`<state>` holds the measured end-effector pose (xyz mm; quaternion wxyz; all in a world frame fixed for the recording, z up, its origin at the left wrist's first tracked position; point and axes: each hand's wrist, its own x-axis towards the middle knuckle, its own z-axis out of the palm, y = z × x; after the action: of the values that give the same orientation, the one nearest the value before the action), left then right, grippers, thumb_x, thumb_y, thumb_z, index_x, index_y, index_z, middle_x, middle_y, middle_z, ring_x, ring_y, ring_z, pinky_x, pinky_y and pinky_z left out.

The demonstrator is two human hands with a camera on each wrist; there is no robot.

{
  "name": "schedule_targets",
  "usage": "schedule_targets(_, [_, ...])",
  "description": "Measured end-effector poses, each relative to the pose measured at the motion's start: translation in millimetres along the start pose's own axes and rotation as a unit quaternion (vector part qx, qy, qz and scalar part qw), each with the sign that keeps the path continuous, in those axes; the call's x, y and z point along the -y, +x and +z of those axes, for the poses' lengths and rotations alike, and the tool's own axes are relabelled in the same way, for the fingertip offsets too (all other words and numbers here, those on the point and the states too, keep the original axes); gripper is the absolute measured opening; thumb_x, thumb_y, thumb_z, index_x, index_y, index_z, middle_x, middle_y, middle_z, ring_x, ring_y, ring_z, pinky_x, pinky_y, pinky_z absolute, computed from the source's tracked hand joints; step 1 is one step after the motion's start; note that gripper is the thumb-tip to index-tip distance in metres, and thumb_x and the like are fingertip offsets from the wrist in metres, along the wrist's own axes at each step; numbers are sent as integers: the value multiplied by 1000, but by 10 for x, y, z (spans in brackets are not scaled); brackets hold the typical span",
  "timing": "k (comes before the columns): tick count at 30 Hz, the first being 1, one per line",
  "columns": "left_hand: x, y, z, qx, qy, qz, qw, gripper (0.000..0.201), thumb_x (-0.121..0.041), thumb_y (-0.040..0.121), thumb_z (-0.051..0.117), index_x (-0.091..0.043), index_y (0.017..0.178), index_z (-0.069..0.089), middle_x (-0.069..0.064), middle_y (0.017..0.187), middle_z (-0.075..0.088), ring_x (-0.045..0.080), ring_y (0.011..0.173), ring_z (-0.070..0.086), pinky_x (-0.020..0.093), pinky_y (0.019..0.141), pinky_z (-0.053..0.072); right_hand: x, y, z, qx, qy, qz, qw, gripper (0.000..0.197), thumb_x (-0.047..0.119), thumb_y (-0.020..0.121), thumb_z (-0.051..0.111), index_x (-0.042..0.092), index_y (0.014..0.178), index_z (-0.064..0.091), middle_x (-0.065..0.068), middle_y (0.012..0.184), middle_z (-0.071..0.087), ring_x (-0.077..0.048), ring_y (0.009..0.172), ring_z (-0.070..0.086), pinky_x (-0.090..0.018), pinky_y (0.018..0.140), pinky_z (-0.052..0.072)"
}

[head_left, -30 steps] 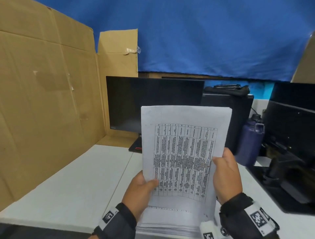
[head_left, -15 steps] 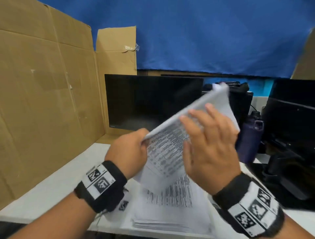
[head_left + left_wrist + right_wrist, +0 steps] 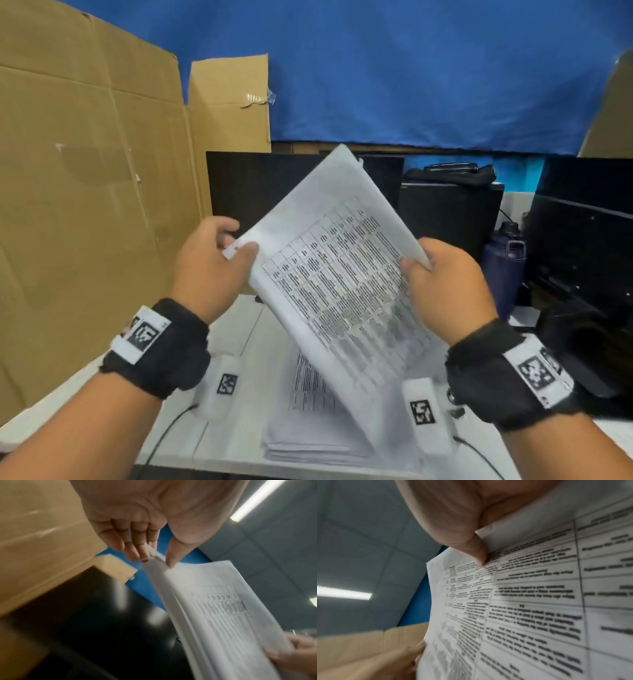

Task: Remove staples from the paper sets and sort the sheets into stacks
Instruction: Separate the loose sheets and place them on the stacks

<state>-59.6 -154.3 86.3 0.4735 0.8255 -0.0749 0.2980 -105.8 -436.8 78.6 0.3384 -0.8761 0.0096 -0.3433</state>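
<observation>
I hold a set of printed sheets (image 3: 339, 270) with a table on the top page, tilted in the air above the desk. My left hand (image 3: 236, 248) pinches its left corner between thumb and fingers; the left wrist view shows that hand (image 3: 154, 559) on the edge of the paper set (image 3: 214, 608). My right hand (image 3: 416, 265) grips the right edge, its thumb pressed onto the printed page (image 3: 530, 601) in the right wrist view. Below lies a stack of printed sheets (image 3: 308, 428) on the white desk (image 3: 239, 455). No staple shows.
A brown cardboard wall (image 3: 85, 205) stands at the left. Behind the paper is a dark monitor (image 3: 260, 192). A dark blue bottle (image 3: 501, 270) and black equipment (image 3: 582, 246) crowd the right side. A cable (image 3: 164, 442) runs across the desk's near edge.
The paper set was first held upright facing me, then turned edge-on with my right hand spread over it. Now it is tilted with both hands holding opposite edges, higher above the desk.
</observation>
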Motion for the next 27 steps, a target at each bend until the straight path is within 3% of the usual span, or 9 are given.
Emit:
schedule_targets(2, [124,-135,142,56,-134,-89,985,48,-37,95,69,-21,134,46,-6,119,65,10,103,65,28,77,54,-57,-45,100,-1,71,41,997,13,19,95,60,12,89,68,-2,79,70,-23,77,66,-38,71,55])
schedule_targets(3, [163,-216,219,87,-183,-139,970,54,-39,95,68,-19,139,44,-3,124,66,12,107,67,29,81,54,-78,-78,153,-3,103,63,993,12,19,95,61,12,92,70,-2,83,72,-23,79,68,-39,72,57])
schedule_targets(5, [251,-362,382,136,-259,-191,937,37,-28,100,63,-14,133,54,4,125,72,22,108,71,40,93,56,-120,-131,238,-14,146,99,984,11,18,96,62,14,92,71,-3,87,74,-22,82,70,-40,74,59])
schedule_targets(7, [261,-487,511,145,-286,-196,927,19,-12,105,52,-16,117,67,4,115,78,28,108,73,46,94,57,-156,-164,303,-24,193,122,973,12,17,96,63,19,87,71,-3,90,74,-22,86,70,-42,77,60])
schedule_targets(9, [249,-550,617,111,-250,-157,949,27,-12,106,46,-25,110,70,-4,110,79,27,106,73,53,96,56,-182,-200,359,-35,247,132,959,19,15,96,63,27,83,70,4,87,75,-19,88,71,-40,77,60])
schedule_targets(12, [230,-582,713,57,-228,-104,966,24,-22,103,45,-33,109,66,-10,112,76,18,107,71,53,97,55,-256,-259,444,-43,305,127,943,26,12,96,63,35,84,68,22,81,74,2,81,70,-20,68,54])
schedule_targets(15, [271,-665,802,47,-258,-138,955,25,-20,100,47,-33,110,65,-12,112,76,18,110,70,49,99,54,-391,-383,558,-41,337,149,929,25,9,95,63,34,91,68,22,84,74,11,80,68,-7,64,50])
schedule_targets(20, [445,-962,986,87,-249,-229,937,29,-13,100,50,-35,103,68,-11,97,77,22,103,70,53,97,55,-582,-624,752,-24,359,184,915,22,9,96,62,27,101,71,18,97,77,1,90,71,-26,81,52])
schedule_targets(27, [528,-980,1031,82,-256,-224,937,29,-21,97,52,-45,102,68,-2,103,77,31,102,72,57,91,58,-576,-596,711,-30,407,185,894,22,11,101,54,23,107,72,17,101,77,2,95,70,-17,79,49])
